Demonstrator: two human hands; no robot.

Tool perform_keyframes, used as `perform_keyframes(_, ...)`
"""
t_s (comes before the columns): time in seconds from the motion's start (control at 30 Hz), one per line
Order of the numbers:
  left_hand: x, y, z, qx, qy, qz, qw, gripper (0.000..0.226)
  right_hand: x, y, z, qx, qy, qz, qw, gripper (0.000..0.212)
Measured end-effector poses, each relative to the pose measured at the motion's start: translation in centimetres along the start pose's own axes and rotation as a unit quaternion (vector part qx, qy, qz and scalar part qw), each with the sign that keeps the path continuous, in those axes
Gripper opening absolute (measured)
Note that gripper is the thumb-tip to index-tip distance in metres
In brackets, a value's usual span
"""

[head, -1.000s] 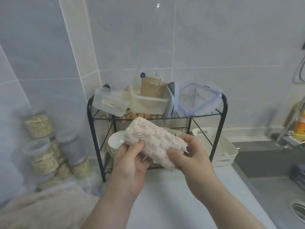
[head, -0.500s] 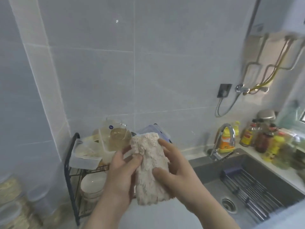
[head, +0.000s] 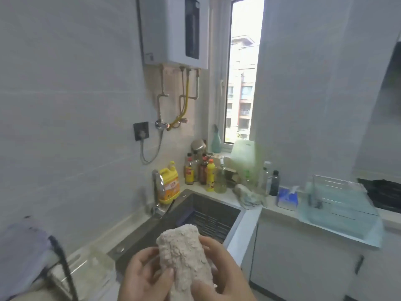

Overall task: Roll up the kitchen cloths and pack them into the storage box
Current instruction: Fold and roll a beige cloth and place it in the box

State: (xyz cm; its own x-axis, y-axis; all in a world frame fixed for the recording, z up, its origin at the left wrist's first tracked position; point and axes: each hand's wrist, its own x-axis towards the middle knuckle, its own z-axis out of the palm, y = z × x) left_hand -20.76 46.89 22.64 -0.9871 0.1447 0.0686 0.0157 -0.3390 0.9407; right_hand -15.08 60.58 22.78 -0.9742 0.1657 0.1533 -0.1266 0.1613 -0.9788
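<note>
A fluffy beige kitchen cloth [head: 184,255], rolled into a thick upright bundle, sits low in the middle of the view. My left hand [head: 145,276] grips its left side, thumb pressed on the front. From the right, my right hand [head: 223,272] wraps around the roll with fingers curled behind it. A clear plastic storage box [head: 338,205] stands on the right counter, blurred by motion; nothing shows inside it.
A dark sink [head: 204,216] with a faucet [head: 157,192] lies behind the cloth. A yellow detergent jug [head: 170,185], bottles [head: 199,172], a crumpled rag [head: 249,195] and a blue tissue box [head: 287,197] line the counter. A black rack edge [head: 63,266] shows at the left.
The view has swung right and up, from the dish rack past the sink to the window corner. Both hands keep hold of the rolled cloth, now lower in the frame.
</note>
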Motion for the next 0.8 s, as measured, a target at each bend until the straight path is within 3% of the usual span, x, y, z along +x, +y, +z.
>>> perform_keyframes(0.13, 3.8, -3.4, 9.5, 0.04, -0.068, -0.031, 0.996, 0.032, 1.3, 1.9, -8.6, 0.013, 0.105, 0.009, 0.994, 0.059)
perform_keyframes(0.33, 9.8, -10.0, 26.0, 0.002, -0.205, -0.08, 0.975, 0.025, 4.8, 5.2, -24.6, 0.025, 0.227, -0.007, 0.973, 0.062)
perform_keyframes(0.5, 12.3, -13.4, 37.2, -0.057, -0.258, -0.122, 0.957, 0.024, 6.7, 6.2, -34.6, 0.027, 0.293, -0.018, 0.956, 0.064)
perform_keyframes(0.8, 19.7, -19.5, 50.4, -0.078, -0.334, -0.161, 0.925, 0.024, 13.0, 9.8, -47.1, 0.071, 0.381, -0.01, 0.922, 0.055)
